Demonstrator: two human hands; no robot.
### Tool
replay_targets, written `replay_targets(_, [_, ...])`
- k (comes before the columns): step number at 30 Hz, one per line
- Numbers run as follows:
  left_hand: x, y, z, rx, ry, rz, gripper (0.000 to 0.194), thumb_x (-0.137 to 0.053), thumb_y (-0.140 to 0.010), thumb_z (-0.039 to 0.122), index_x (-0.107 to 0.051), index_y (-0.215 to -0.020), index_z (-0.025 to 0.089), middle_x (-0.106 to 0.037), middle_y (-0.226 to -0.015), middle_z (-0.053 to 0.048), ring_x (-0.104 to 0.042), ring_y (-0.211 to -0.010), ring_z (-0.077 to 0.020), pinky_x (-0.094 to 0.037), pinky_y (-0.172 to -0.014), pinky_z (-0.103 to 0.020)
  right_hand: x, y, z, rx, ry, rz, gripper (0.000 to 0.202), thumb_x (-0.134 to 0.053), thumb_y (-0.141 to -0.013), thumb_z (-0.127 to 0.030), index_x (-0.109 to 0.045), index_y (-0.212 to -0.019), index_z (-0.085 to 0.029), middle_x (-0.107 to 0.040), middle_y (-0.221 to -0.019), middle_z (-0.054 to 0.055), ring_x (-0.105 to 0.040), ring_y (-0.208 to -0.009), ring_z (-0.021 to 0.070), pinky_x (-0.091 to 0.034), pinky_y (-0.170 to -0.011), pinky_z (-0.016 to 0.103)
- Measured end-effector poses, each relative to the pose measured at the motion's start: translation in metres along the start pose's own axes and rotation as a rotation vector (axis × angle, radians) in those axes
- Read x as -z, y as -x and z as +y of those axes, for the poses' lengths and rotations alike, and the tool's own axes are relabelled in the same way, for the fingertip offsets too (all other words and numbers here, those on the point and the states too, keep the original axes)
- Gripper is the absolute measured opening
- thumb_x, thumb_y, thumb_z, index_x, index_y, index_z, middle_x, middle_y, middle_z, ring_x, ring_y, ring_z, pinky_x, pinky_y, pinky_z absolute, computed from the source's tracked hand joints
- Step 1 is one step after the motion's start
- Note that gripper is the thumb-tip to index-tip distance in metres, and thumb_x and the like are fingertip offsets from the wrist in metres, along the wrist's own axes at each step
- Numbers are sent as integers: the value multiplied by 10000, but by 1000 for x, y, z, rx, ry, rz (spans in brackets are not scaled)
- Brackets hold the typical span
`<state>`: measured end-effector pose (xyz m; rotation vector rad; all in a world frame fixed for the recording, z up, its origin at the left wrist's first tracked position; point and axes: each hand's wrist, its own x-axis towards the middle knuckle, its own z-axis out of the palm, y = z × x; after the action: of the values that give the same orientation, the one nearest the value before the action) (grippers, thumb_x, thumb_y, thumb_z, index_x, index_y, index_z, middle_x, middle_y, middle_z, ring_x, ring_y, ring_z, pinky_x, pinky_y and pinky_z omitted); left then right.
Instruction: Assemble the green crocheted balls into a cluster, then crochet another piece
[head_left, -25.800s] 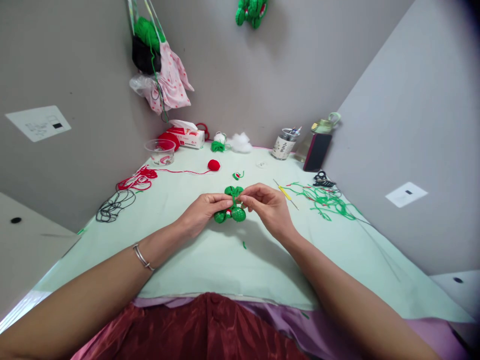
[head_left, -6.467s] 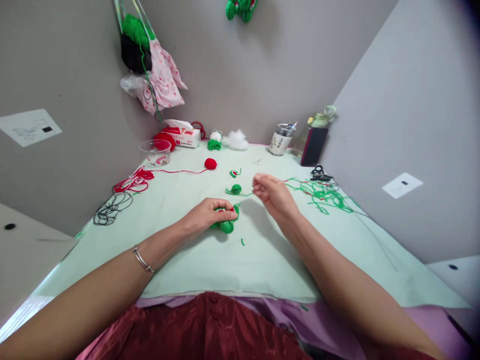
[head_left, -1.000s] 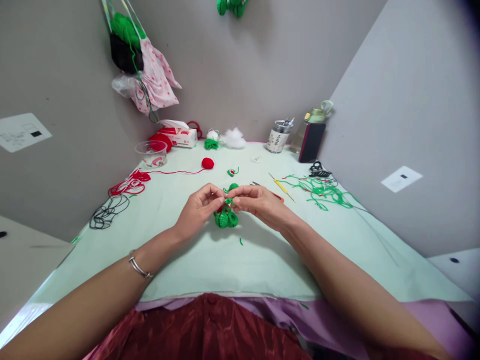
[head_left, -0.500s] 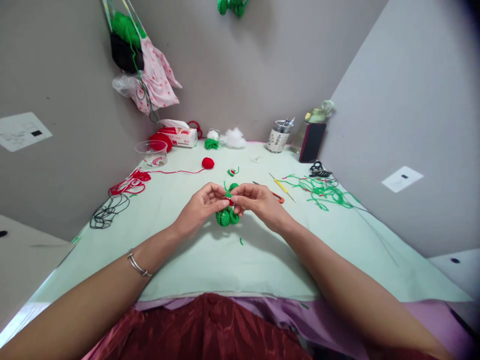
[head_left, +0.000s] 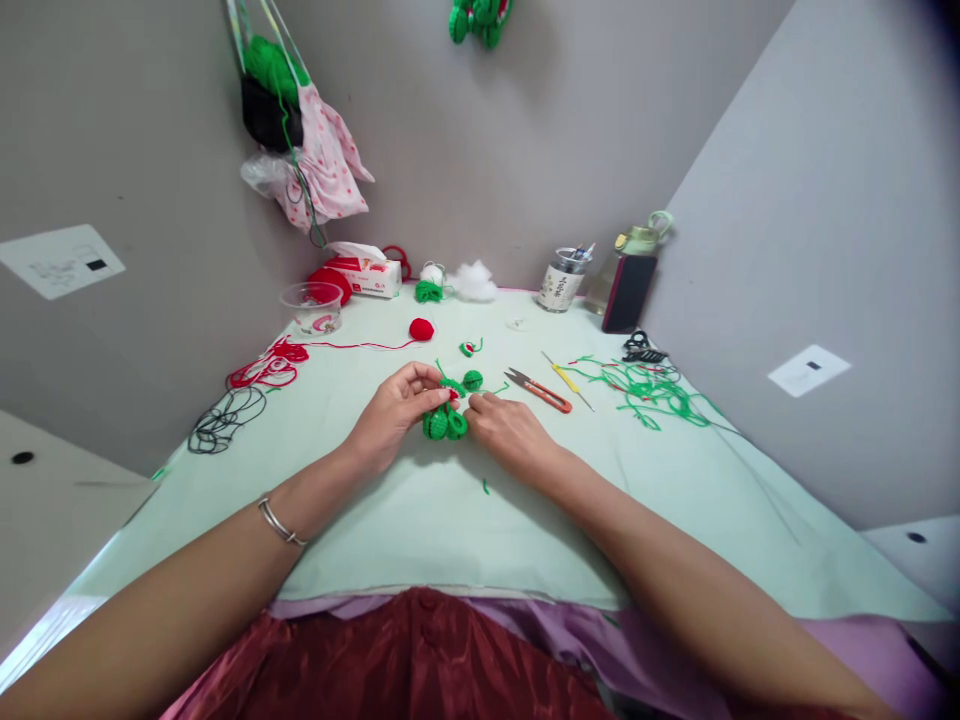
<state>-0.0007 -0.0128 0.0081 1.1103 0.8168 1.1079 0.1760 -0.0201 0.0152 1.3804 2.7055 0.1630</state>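
Observation:
A small green crocheted toy (head_left: 435,424) with a red patch and rounded parts is pinched between the thumb and fingers of my left hand (head_left: 401,408). Just right of it is my right hand (head_left: 504,425), fingers curled together and pointing down by the toy's side; what they hold, if anything, is hidden. A green yarn end (head_left: 501,389) sticks out above those fingers. Thread snips with orange handles (head_left: 551,394) lie open-bladed beyond my right hand, beside a yellow crochet hook (head_left: 562,374). A small green-and-red crocheted piece (head_left: 470,348) rests farther back.
Tangled green yarn (head_left: 660,390) lies right, red yarn (head_left: 270,365) and dark cord (head_left: 225,420) left. A red yarn ball (head_left: 421,329), plastic tub (head_left: 311,310), tissue pack (head_left: 375,277), white stuffing (head_left: 474,282), pen can (head_left: 560,282) and phone (head_left: 630,293) stand toward the back.
My right hand has come away from the red part of the toy, moving down and slightly right, its fingers now curled. My left hand keeps its hold. The view has shifted slightly.

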Motion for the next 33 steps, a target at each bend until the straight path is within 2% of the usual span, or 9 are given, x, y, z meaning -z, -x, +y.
replay_targets(4, [0, -1, -1, -15, 7, 7, 287, -775, -763, 268, -566, -932, 168, -662, -786, 0, -655, -745, -135, -490, -643, -240, -8, -1, 9, -69, -69, 83, 218, -465, -896, -51, -672, -903, -118, -676, -914, 139, -624, -807, 230, -315, -553, 299])
replay_targets(6, [0, -1, -2, -24, -2, 3, 279, -771, -773, 270, -573, -941, 169, -664, -801, -1, -660, -760, -136, -487, -644, -237, -13, -1, 18, -145, -242, 212, 173, -513, -859, -67, -666, -886, -142, -686, -873, 94, -611, -717, 189, -333, -562, 279])
replay_targets(9, [0, -1, -3, -37, -22, 3, 269, -766, -783, 268, -578, -952, 175, -660, -819, 2, -664, -779, -136, -486, -657, -239, -10, 2, 27, -198, -628, 477, 166, -541, -844, -96, -661, -933, -169, -670, -762, 19, -585, -636, 134, -404, -612, 252])
replay_targets(11, [1, -1, -5, -51, -38, 5, 261, -761, -789, 268, -580, -954, 178, -656, -834, 3, -667, -795, -139, -491, -674, -245, -3, 4, 25, -166, -842, 615, 160, -546, -853, -118, -661, -950, -172, -663, -769, 9, -583, -633, 118, -433, -622, 241])
replay_targets(13, [2, -1, -6, -66, -49, 8, 255, -758, -793, 272, -581, -950, 179, -651, -848, 3, -670, -809, -144, -498, -692, -256, 3, 7, 20, -109, -923, 683, 149, -554, -859, -128, -676, -931, -175, -648, -796, 11, -564, -629, 107, -433, -610, 236])
replay_targets(17, [2, -3, -8, -66, -59, 11, 261, -764, -785, 277, -581, -945, 182, -637, -836, 11, -676, -805, -147, -501, -710, -266, 4, 9, 13, -26, -804, 686, 153, -582, -883, -131, -715, -926, -193, -579, -743, -6, -491, -593, 94, -399, -595, 234])
replay_targets(24, [3, -4, -10, -68, -84, 5, 254, -772, -771, 262, -606, -947, 186, -632, -845, 11, -661, -823, -137, -496, -766, -265, -6, 7, 16, 64, -524, 732, 175, -552, -928, -143, -722, -935, -181, -576, -743, 17, -526, -640, 116, -393, -613, 234])
replay_targets(33, [3, -2, -10, -57, -86, -3, 257, -779, -755, 269, -643, -957, 183, -670, -876, -14, -666, -866, -166, -499, -808, -297, -5, 9, 17, 36, -451, 676, 217, -504, -952, -161, -718, -964, -188, -588, -763, 30, -542, -674, 128, -394, -630, 236])
